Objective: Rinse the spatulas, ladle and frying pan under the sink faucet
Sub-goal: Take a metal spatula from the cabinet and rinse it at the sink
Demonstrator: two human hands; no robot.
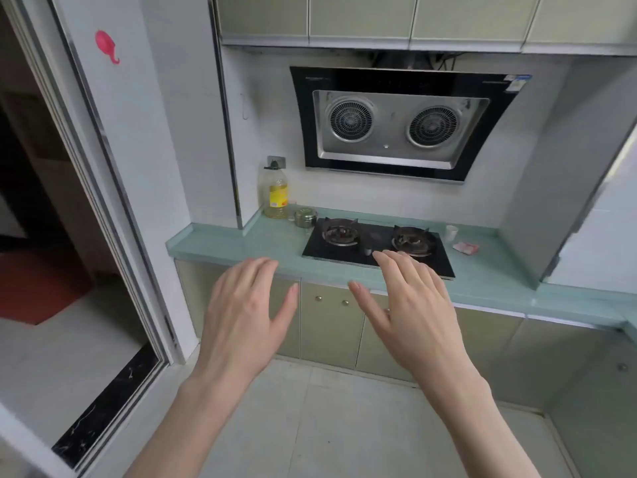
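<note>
My left hand (246, 313) and my right hand (410, 310) are both raised in front of me, palms down, fingers straight and spread, holding nothing. They hover in the air short of the green counter (241, 244). No spatula, ladle, frying pan, sink or faucet shows in the head view.
A black two-burner gas hob (377, 244) lies on the counter under a range hood (400, 122). An oil bottle (275, 191) and a small metal tin (305, 217) stand at the back left; a white cup (451, 232) at the right. Cabinet doors (331, 326) below; a sliding door frame (113, 208) on the left.
</note>
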